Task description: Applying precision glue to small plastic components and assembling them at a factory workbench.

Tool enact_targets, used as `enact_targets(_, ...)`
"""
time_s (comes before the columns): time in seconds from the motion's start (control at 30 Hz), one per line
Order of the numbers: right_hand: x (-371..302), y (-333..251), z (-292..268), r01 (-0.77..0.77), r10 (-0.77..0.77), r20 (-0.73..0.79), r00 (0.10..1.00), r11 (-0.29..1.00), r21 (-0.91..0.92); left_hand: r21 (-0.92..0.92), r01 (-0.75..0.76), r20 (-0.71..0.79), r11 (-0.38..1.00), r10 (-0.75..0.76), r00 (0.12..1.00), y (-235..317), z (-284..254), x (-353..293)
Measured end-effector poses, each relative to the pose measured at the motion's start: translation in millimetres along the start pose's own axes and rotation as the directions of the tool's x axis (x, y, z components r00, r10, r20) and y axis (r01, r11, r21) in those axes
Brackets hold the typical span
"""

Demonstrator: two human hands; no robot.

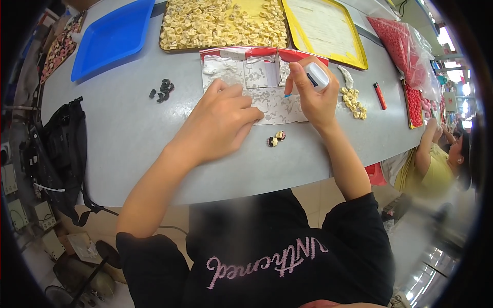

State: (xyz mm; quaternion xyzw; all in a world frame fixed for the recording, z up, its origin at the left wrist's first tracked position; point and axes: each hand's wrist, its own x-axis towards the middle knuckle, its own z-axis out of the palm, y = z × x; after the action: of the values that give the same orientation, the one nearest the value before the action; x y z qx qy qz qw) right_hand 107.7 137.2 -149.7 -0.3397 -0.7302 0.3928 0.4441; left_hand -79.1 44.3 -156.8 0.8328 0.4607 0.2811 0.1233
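Note:
My right hand (pixel 319 95) is wrapped round a small white bottle (pixel 317 77), tilted so that its thin blue tip (pixel 287 95) points down at a flat cardboard piece (pixel 280 109). My left hand (pixel 218 120) lies over the left part of that cardboard, fingers curled, with the fingertips close to its near edge. Whatever those fingers pinch is hidden or too small to name. Just nearer than the cardboard sit a couple of small joined black-and-cream pieces (pixel 272 141). The cardboard is covered in greyish spots and smears.
Beyond the cardboard stand a tray of small cream pieces (pixel 222 25), a yellow-edged tray (pixel 326 31) and a blue tray (pixel 110 41). Loose black pieces (pixel 163 91), cream pieces (pixel 354 104) and a red marker (pixel 379 96) flank my hands. A black bag (pixel 61 154) is left; a co-worker (pixel 434 164) sits right.

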Motion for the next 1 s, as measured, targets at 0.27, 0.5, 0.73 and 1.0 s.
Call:
enact_targets(0.27,-0.3,-0.1,-1.0,-0.027,0.027,0.024,0.999,1.000,0.002,-0.005,0.000,0.000,1.000,0.000,1.000,0.4,-0.3,0.7)
enact_targets(0.5,-0.5,-2.3,-3.0,-0.051,0.051,0.038,0.998,0.999,-0.013,-0.008,0.003,-0.003,1.000,-0.003,1.000,1.3,-0.3,-1.2)
enact_targets(0.73,0.3,-3.6,-4.0,-0.060,0.061,0.064,0.996,0.998,-0.020,0.000,0.004,-0.003,1.000,-0.004,1.000,0.5,-0.6,-0.3)
enact_targets(1.0,-0.4,-2.0,-1.6,-0.022,0.025,0.057,0.998,0.998,-0.051,-0.004,0.001,-0.005,1.000,-0.001,1.000,0.9,-1.0,-0.1)
